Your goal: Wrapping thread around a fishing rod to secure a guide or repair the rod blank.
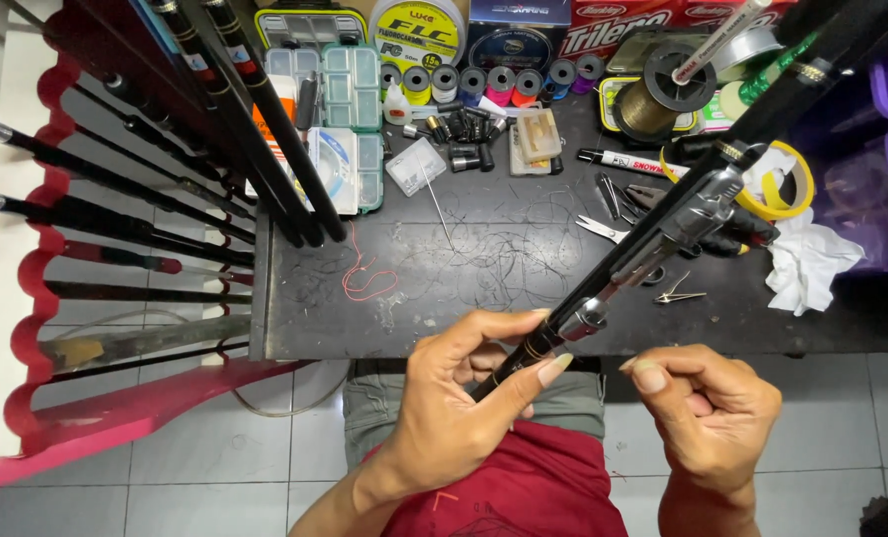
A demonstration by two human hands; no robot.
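1. Right now the left hand (464, 388) has its grip closed around the butt end of a black fishing rod (653, 239), which slants up toward 1 o'clock over the dark surface (484, 308).
2. The right hand (708, 413), at 3 o'clock of the left, is curled, fingertips pinched together; whether it holds anything I cannot tell.
3. Scissors (603, 231) lie just left of the rod.

I see a dark workbench (484, 249), scuffed top. On it: clear tackle boxes (350, 94), row of line spools (494, 82), marker (628, 161), scissors (603, 229), red cord (364, 278), white rag (807, 264), yellow tape roll (787, 184).
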